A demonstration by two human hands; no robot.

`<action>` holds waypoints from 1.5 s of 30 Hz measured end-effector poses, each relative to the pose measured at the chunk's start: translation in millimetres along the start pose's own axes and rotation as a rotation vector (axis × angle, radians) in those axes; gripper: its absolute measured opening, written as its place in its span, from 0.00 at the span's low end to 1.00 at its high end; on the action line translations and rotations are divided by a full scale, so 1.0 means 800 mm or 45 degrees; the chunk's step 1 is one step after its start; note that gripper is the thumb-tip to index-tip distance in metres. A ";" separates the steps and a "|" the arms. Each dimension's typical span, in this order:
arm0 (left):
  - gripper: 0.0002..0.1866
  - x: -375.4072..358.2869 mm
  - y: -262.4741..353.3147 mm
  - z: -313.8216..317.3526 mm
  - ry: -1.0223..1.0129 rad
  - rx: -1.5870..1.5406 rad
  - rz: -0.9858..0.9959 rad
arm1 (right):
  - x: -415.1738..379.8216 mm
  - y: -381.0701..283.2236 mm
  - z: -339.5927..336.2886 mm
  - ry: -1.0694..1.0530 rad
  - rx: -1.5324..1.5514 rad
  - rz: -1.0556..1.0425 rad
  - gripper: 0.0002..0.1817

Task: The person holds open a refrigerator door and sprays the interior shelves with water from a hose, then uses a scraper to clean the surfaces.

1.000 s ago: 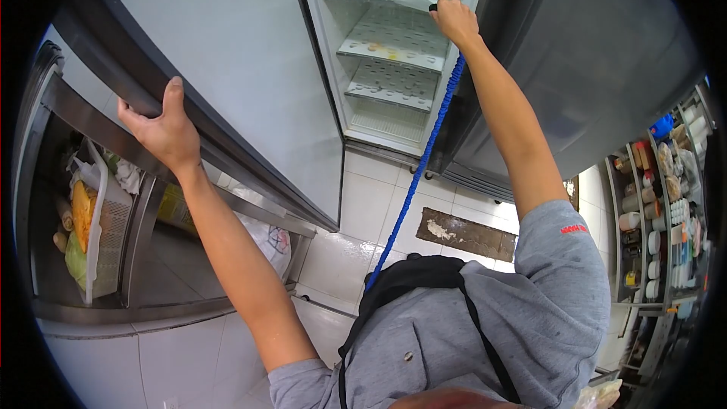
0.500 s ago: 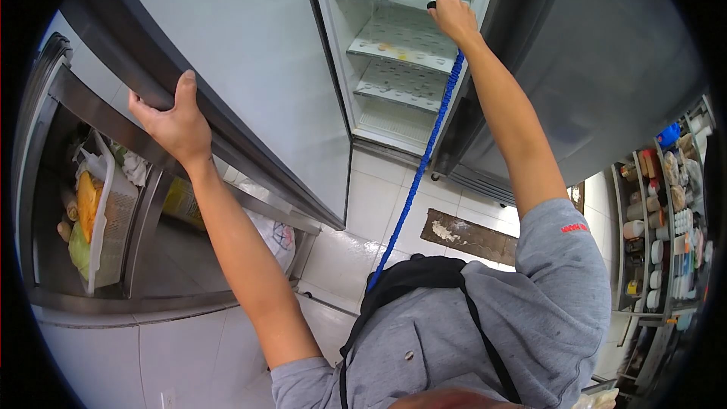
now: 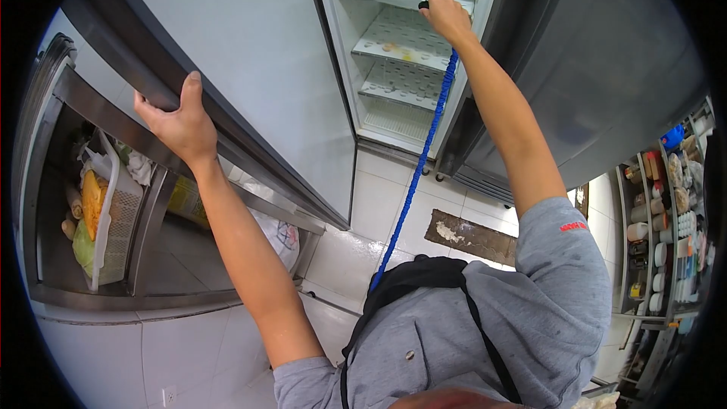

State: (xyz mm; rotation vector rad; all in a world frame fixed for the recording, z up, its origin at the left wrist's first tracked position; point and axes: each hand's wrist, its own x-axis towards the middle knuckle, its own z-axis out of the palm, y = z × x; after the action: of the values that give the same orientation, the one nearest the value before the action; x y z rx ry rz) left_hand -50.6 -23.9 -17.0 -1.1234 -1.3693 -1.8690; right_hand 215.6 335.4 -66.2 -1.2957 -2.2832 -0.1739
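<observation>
My left hand (image 3: pixel 183 123) grips the dark edge of the open refrigerator door (image 3: pixel 242 60), thumb on the near side and fingers partly hidden behind it. In front of the open refrigerator, my right hand (image 3: pixel 451 19) is closed around a black hose nozzle (image 3: pixel 424 5), of which only the tip shows. From below that hand a blue ribbed hose (image 3: pixel 421 167) runs down toward my black apron (image 3: pixel 413 280). Inside the refrigerator are white shelves (image 3: pixel 405 49) with holes or spots; yellowish patches mark one of them. Whether water comes out of the nozzle cannot be made out.
On the left, a white basket (image 3: pixel 120 216) with vegetables stands on a steel rack, a white bag (image 3: pixel 276 241) nearby. A closed grey steel door (image 3: pixel 598 68) is at right. Stocked shelves (image 3: pixel 659 220) line the far right. A brown mat (image 3: pixel 469 237) lies on the tiled floor.
My right hand with the nozzle has shifted slightly left across the refrigerator opening. My left hand keeps its hold on the door; the view has moved a little.
</observation>
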 end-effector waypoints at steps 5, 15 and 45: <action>0.33 0.000 0.002 0.001 -0.003 -0.050 -0.018 | 0.000 -0.001 0.001 0.029 0.011 -0.001 0.17; 0.33 -0.001 0.003 0.002 -0.005 -0.055 -0.010 | -0.002 0.002 -0.007 0.003 0.020 0.012 0.20; 0.42 0.003 -0.011 -0.005 -0.009 0.029 -0.064 | -0.022 0.033 -0.020 0.062 -0.034 0.101 0.17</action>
State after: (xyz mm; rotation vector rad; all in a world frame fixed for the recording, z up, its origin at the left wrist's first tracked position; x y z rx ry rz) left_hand -59.9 -24.6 -20.0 -1.0944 -1.4316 -1.8815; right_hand 250.8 330.0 -64.4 -1.3782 -2.1913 -0.2063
